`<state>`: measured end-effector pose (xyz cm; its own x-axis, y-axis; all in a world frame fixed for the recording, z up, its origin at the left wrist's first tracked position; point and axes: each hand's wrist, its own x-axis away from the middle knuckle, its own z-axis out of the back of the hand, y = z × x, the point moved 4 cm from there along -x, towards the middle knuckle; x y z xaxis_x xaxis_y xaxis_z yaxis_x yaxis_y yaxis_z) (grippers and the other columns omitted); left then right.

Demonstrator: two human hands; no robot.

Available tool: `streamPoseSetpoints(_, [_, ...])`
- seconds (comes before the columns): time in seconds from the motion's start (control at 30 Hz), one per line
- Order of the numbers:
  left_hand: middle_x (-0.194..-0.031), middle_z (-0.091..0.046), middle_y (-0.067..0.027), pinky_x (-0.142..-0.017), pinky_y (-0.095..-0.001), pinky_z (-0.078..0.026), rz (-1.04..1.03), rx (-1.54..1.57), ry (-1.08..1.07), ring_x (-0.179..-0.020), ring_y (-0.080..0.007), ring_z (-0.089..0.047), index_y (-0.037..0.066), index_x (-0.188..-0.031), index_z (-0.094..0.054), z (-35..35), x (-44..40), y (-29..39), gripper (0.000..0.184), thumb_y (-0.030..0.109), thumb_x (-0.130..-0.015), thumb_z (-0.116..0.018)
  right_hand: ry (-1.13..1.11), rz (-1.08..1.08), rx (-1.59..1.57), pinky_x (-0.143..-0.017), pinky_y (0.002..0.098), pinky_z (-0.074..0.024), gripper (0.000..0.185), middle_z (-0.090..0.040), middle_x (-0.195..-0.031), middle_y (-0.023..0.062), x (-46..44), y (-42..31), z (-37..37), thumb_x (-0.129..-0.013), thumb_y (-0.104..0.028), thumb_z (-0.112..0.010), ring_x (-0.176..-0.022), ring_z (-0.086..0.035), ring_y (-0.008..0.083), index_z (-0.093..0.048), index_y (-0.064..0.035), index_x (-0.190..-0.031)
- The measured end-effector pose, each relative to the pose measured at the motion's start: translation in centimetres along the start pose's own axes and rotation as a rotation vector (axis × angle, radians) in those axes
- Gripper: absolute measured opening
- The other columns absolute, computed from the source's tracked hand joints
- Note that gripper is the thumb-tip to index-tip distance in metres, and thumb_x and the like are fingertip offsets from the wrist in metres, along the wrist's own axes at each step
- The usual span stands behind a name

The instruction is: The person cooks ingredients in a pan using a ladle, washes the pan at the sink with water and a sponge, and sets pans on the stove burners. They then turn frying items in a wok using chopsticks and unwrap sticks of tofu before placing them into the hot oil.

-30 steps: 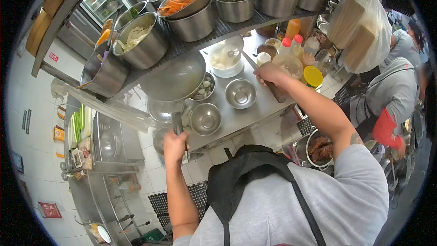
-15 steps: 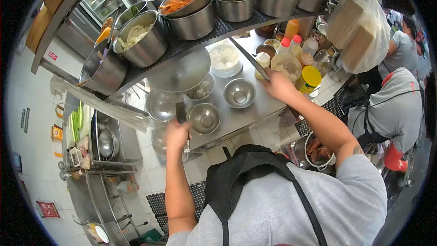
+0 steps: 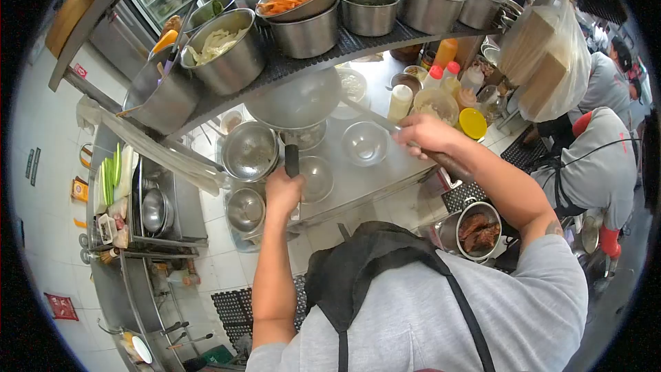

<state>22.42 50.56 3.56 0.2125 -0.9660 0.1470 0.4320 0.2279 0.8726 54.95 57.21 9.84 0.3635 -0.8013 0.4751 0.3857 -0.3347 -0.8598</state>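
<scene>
My left hand [image 3: 284,191] is closed round the dark handle of a wok [image 3: 295,100], held over the steel counter just under the shelf. My right hand [image 3: 428,135] grips a long-handled cooking utensil [image 3: 372,116]; its wooden end sticks out behind the hand, and its far end meets the wok's rim, so I cannot tell whether it is a ladle or a spatula. Steam blurs the wok's contents. Steel bowls stand about the wok: one with residue [image 3: 250,152] left of the handle, a smaller one [image 3: 246,210] below it, and two more [image 3: 317,179], [image 3: 365,143] to the right.
Overhead, a shelf [image 3: 292,65] carries several steel pots, one with shredded carrot [image 3: 292,1]. Squeeze bottles [image 3: 401,102] and a yellow-lidded jar [image 3: 473,124] stand right. A pot of meat [image 3: 480,231] is by my right elbow. A co-worker [image 3: 599,158] bends at far right.
The wok has shifted right with my left hand. My right hand has come slightly nearer, and the utensil now slants to the wok's rim. Steam has spread over the counter bowls.
</scene>
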Motion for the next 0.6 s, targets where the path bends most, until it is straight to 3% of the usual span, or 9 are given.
streamPoseSetpoints(0.13, [-0.052, -0.055, -0.0076, -0.047, -0.0333, -0.043, 0.007, 0.053, -0.037, -0.045, -0.0179, -0.056, 0.000, -0.072, -0.057, -0.2, -0.3, 0.1, 0.014, 0.013, -0.074, -0.060, -0.060, -0.103, -0.363, -0.036, 0.0202, -0.0310, 0.015, -0.050, -0.072, 0.0001, 1.8, -1.8, -0.2, -0.092, -0.015, -0.059, -0.047, -0.043, 0.0045, -0.056, -0.0007, -0.088])
streamPoseSetpoints(0.23, [-0.052, -0.054, -0.0058, -0.045, -0.0320, -0.042, 0.036, 0.127, -0.061, -0.044, -0.0161, -0.055, 0.000, -0.070, -0.055, -0.4, 0.1, 0.4, 0.013, 0.012, -0.075, -0.060, -0.148, -0.209, -0.589, -0.035, 0.0192, -0.0312, 0.016, -0.050, -0.072, -0.0003, 2.2, -2.0, 0.8, -0.093, -0.015, -0.057, -0.046, -0.042, 0.0043, -0.053, -0.0021, -0.086])
streamPoseSetpoints(0.4, [-0.053, -0.052, -0.0045, -0.044, -0.0317, -0.041, 0.012, 0.120, -0.044, -0.043, -0.0151, -0.053, 0.001, -0.069, -0.052, 0.4, 1.8, 2.4, 0.017, 0.012, -0.077, -0.062, -0.262, -0.223, -0.825, -0.034, 0.0178, -0.0325, 0.015, -0.050, -0.074, -0.0014, 2.7, -3.3, 2.0, -0.094, -0.015, -0.056, -0.049, -0.043, 0.0032, -0.051, -0.0012, -0.098])
streamPoseSetpoints(0.5, [-0.054, -0.053, -0.0044, -0.043, -0.0316, -0.040, 0.024, 0.173, -0.051, -0.042, -0.0149, -0.053, 0.001, -0.069, -0.053, 1.0, 2.4, 1.0, 0.017, 0.012, -0.077, -0.063, -0.110, -0.167, -0.694, -0.035, 0.0183, -0.0326, 0.021, -0.052, -0.072, -0.0024, 2.1, -4.0, 2.8, -0.092, -0.013, -0.058, -0.046, -0.043, 0.0028, -0.054, -0.0003, -0.108])
streamPoseSetpoints(0.6, [-0.055, -0.053, -0.0044, -0.042, -0.0310, -0.040, 0.060, 0.067, -0.019, -0.042, -0.0143, -0.052, 0.001, -0.070, -0.053, 2.4, 4.4, 1.0, 0.016, 0.011, -0.076, -0.064, 0.002, -0.134, -0.560, -0.036, 0.0169, -0.0315, 0.019, -0.052, -0.070, -0.0025, 0.5, -3.3, 3.2, -0.090, -0.012, -0.059, -0.048, -0.045, 0.0024, -0.057, -0.0004, -0.105])
